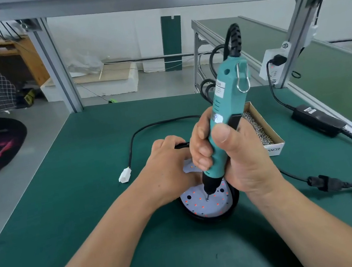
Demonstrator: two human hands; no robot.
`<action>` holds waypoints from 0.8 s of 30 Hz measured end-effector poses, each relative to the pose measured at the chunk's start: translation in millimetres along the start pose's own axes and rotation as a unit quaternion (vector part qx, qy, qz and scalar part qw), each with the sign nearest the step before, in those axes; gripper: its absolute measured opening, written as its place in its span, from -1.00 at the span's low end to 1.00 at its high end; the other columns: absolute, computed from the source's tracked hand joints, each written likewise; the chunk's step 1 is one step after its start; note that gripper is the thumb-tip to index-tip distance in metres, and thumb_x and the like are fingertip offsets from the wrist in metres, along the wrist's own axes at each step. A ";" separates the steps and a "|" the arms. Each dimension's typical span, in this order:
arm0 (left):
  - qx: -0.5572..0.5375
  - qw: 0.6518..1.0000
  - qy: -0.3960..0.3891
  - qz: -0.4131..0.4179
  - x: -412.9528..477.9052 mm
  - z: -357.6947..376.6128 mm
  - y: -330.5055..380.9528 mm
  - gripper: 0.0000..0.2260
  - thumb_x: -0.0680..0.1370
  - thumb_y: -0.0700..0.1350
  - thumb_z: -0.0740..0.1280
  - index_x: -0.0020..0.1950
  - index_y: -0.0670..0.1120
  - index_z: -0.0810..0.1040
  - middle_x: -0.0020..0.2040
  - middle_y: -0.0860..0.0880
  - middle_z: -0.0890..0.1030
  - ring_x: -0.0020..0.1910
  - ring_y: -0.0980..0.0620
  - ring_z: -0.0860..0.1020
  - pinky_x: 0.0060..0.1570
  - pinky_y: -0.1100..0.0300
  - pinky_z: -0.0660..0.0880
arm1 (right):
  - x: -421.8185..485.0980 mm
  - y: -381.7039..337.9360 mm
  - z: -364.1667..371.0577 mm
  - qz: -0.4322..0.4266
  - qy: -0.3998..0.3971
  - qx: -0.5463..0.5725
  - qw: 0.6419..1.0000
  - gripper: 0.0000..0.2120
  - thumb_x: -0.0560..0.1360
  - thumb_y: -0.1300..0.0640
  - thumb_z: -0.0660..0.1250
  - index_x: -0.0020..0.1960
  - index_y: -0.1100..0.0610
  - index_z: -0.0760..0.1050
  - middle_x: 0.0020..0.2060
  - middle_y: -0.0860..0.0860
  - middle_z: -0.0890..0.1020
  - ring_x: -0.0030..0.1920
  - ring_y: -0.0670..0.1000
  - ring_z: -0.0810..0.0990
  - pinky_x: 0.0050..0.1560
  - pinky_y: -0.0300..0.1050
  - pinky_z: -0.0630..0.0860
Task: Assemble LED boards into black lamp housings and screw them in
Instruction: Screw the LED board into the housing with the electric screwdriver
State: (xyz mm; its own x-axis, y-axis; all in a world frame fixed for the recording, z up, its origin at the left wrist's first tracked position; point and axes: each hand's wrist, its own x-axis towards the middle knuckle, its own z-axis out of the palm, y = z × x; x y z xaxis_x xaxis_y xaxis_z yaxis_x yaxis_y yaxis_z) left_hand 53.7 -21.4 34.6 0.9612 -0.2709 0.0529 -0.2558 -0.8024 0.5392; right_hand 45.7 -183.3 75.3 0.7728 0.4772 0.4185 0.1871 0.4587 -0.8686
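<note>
1. Position of work: the black lamp housing sits on the green tabletop, directly in front of the person and under both hands. The LED board lies flat inside it, face up.
2. Right hand: wrapped firmly round the lower body of the teal screwdriver, thumb up the near side.
3. Left hand: laid over the far-left part of the housing with the fingers curled down over its rim, apparently bracing it. The fingertips are hidden.
4. Governing relation: the screwdriver's long axis runs nearly upright, with the top leaning away and to the right. Its bit touches the board near the centre, just beside the left thumb. In my judgement the next move calls for straight downward pressure along that axis, with the housing held from turning.
5. Materials: the board is a pale, matt disc dotted with small red LEDs and dark round holes. The housing is smooth, round and black. The tabletop covering is a dull green mat.
6. Supplies: an open cardboard box of small metal screws stands just beyond the right hand.
7. Other: a black cable loops away from the housing to a white connector lying left of it.
</note>
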 end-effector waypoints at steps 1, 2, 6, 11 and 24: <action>-0.003 1.000 0.008 0.003 1.3 0.5 0.2 -0.79 0.42 0.12 0.41 -0.25 0.39 0.42 0.00 0.27 0.33 0.16 0.06 0.24 -0.08 0.38 0.24 | 0.2 0.2 0.3 0.006 -0.003 0.005 1.000 -0.40 0.44 -0.24 0.57 -0.19 0.21 0.33 -0.38 0.06 0.43 -0.43 0.04 0.41 -0.33 -0.13 0.41; -0.011 1.000 0.015 0.005 2.2 0.7 0.5 -0.82 0.40 0.11 0.38 -0.28 0.38 0.41 -0.09 0.25 0.33 0.11 0.02 0.30 -0.14 0.34 0.25 | 0.3 0.2 0.7 0.012 -0.008 0.012 1.000 -0.39 0.43 -0.24 0.57 -0.19 0.21 0.32 -0.38 0.06 0.43 -0.43 0.03 0.41 -0.33 -0.14 0.42; -0.029 1.000 0.011 -0.001 2.9 -0.9 3.4 -0.91 0.32 0.13 0.31 -0.32 0.31 0.42 -0.22 0.20 0.30 -0.01 0.03 0.34 -0.23 0.26 0.25 | -1.8 -0.3 -1.3 0.019 -0.032 0.026 0.999 -0.46 0.42 -0.23 0.59 -0.13 0.18 0.41 -0.35 0.07 0.45 -0.39 0.04 0.41 -0.29 -0.13 0.43; -0.030 0.999 -0.010 -0.006 -1.7 -2.7 2.4 -0.80 0.45 0.15 0.49 -0.05 0.44 0.54 0.19 0.24 0.36 0.28 0.05 0.21 0.12 0.31 0.29 | 0.8 -9.7 -7.3 -0.016 -0.009 0.060 0.998 -0.49 0.45 -0.18 0.57 0.04 0.20 0.47 -0.27 0.09 0.47 -0.32 0.07 0.44 -0.25 -0.05 0.41; -0.081 0.995 0.051 -0.019 -9.9 -21.6 6.1 -0.79 0.53 0.19 0.47 0.12 0.24 0.56 0.25 0.24 0.47 0.37 0.12 0.40 0.41 0.01 0.36 | 4.7 -37.3 -111.2 -0.110 0.464 0.161 0.864 -0.52 0.58 -0.29 0.40 0.02 0.16 0.46 -0.26 0.05 0.60 -0.30 0.03 0.59 -0.28 -0.13 0.58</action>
State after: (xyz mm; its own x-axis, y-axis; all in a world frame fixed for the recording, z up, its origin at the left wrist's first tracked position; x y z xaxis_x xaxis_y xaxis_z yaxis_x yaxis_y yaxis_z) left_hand 44.8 -12.1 55.5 0.9776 -0.1791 0.1105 -0.2064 -0.7130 0.6701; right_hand 109.8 -281.6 80.2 0.9214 -0.3864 0.0413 0.3284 0.7176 -0.6142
